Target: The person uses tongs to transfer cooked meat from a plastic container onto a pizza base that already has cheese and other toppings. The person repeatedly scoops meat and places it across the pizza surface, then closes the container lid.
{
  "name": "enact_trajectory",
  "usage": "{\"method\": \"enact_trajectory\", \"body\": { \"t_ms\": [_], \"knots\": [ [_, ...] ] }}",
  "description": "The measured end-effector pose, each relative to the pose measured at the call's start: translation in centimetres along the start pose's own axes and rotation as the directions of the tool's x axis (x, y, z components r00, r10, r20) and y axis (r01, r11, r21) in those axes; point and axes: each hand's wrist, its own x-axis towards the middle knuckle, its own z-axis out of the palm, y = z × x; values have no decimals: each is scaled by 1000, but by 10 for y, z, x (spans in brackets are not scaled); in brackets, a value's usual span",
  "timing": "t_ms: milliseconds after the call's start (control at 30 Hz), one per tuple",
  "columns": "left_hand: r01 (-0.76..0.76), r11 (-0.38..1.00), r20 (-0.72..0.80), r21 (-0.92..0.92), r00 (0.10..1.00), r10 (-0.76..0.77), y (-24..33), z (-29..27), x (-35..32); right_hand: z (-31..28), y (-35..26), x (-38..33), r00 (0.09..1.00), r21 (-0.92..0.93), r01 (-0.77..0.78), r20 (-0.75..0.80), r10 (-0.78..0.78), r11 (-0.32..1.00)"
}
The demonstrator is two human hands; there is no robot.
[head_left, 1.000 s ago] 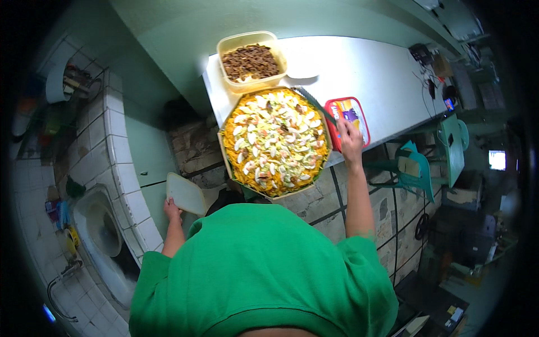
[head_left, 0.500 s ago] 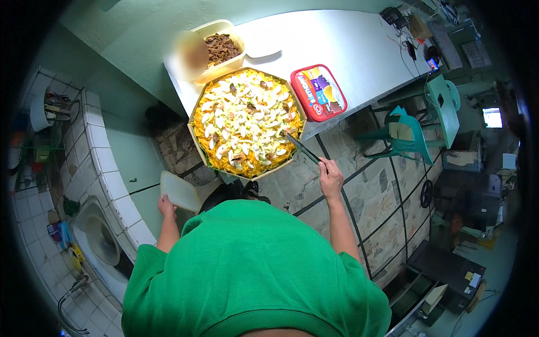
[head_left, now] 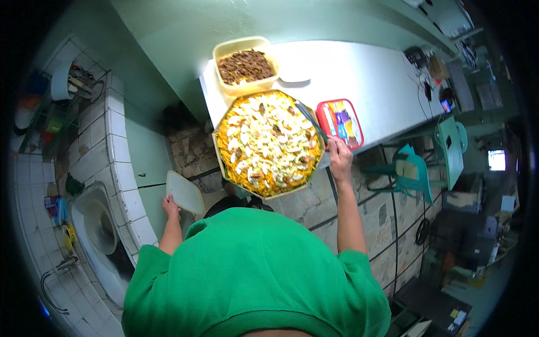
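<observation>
Seemingly mid-serving in the head view: right hand (head_left: 339, 159) grips a dark long-handled utensil (head_left: 310, 121) over the big round tray of yellow noodles (head_left: 264, 143) on the white table (head_left: 370, 84); left hand (head_left: 170, 206) holds a pale plastic lid (head_left: 184, 192) low at left. Next, steady scooping.

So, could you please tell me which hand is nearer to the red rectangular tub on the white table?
The right hand, holding a utensil just below the red tub. The left hand is far off, holding a pale lid.
</observation>
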Motion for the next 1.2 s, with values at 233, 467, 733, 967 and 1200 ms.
{"method": "enact_trajectory", "body": {
  "t_ms": [233,467,733,967,1200],
  "knots": [
    [26,999,38,-29,999,-25,-40,-6,31,122,-21,170,969,-523,108,245,28,846],
    [222,951,18,-215,975,-223,-45,-15,25,235,-28,241,984,-670,154,168,-54,726],
    [239,964,-21,-114,970,-243,-63,-31,36,206,-58,240,942,-668,307,316,-115,678],
    [259,941,11,-217,965,-263,-39,-15,49,189,-61,232,886,-562,343,461,-59,753],
    [217,966,88,-144,975,-206,-18,-3,47,227,-81,228,910,-716,316,414,15,622]
  ]
}}
